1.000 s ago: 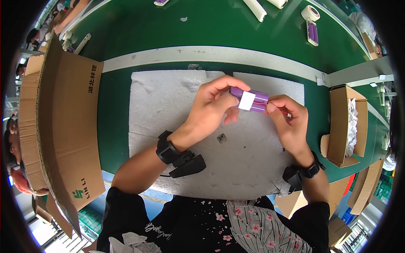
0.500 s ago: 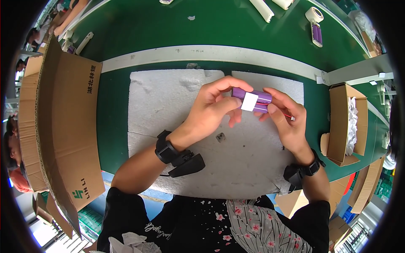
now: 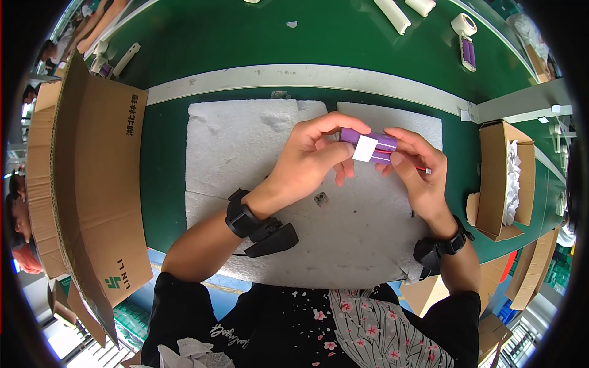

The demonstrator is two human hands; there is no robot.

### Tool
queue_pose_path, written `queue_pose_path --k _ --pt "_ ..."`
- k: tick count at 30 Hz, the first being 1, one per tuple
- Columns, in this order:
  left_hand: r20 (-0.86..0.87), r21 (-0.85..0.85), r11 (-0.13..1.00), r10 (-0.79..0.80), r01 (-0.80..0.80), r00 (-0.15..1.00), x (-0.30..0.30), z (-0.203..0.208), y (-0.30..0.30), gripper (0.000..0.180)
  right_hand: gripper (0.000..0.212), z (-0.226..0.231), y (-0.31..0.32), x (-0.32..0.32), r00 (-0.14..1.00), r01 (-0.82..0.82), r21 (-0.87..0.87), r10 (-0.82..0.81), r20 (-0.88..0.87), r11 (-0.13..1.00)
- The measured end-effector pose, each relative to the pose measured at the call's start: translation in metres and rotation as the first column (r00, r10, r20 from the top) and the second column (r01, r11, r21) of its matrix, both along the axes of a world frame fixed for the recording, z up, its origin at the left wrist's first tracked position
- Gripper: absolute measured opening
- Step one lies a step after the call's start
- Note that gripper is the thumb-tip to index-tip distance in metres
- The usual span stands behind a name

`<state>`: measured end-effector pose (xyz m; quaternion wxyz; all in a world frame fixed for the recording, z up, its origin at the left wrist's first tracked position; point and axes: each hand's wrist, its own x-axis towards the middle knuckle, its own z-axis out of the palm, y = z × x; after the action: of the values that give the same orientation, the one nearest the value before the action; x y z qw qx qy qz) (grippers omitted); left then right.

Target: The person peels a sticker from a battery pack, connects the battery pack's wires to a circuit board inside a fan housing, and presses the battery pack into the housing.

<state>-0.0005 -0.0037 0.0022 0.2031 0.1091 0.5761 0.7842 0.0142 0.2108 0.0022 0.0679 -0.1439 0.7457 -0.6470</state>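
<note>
A purple battery pack (image 3: 381, 141) of side-by-side cells is held between both hands above the foam board (image 3: 245, 141). A white label (image 3: 365, 149) crosses its face, and a red wire runs along it to a small white connector (image 3: 428, 171) by the right palm. My left hand (image 3: 310, 150) is closed on the pack's left end, thumb at the label and forefinger along the top edge. My right hand (image 3: 420, 165) pinches the right end between thumb and fingers. The pack's underside is hidden.
At the left stands a large open cardboard box (image 3: 101, 190). A smaller carton (image 3: 491, 178) with white paper pieces sits at the right. Beyond a pale rail (image 3: 294, 72), the green belt (image 3: 233, 37) carries white parts (image 3: 392, 16) and another purple battery pack (image 3: 468, 54).
The pieces on the far green belt have shifted to the right. Both hands and the battery pack have moved very slightly right, with the grip unchanged.
</note>
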Motion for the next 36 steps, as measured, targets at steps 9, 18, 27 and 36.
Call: queue_pose_path --k 9,18,27,36 --pt "0.068 0.118 0.993 -0.006 -0.002 0.998 0.001 -0.001 0.001 0.036 0.032 -0.002 0.000 -0.001 0.998 0.057 -0.054 -0.056 0.008 0.997" --pt "0.081 0.108 0.994 -0.017 0.008 0.997 0.000 -0.002 0.002 0.038 0.029 -0.002 0.001 -0.001 0.996 0.086 -0.100 -0.088 -0.013 0.991" --pt "0.022 -0.059 0.983 -0.172 0.173 0.985 0.006 0.002 0.004 0.045 0.026 -0.003 0.001 0.000 0.989 0.110 -0.124 -0.120 -0.080 0.986" --pt "-0.073 0.023 0.993 -0.117 0.119 0.990 0.001 -0.007 0.004 0.053 0.023 0.002 0.004 -0.001 0.980 0.095 0.063 -0.104 0.170 0.994"
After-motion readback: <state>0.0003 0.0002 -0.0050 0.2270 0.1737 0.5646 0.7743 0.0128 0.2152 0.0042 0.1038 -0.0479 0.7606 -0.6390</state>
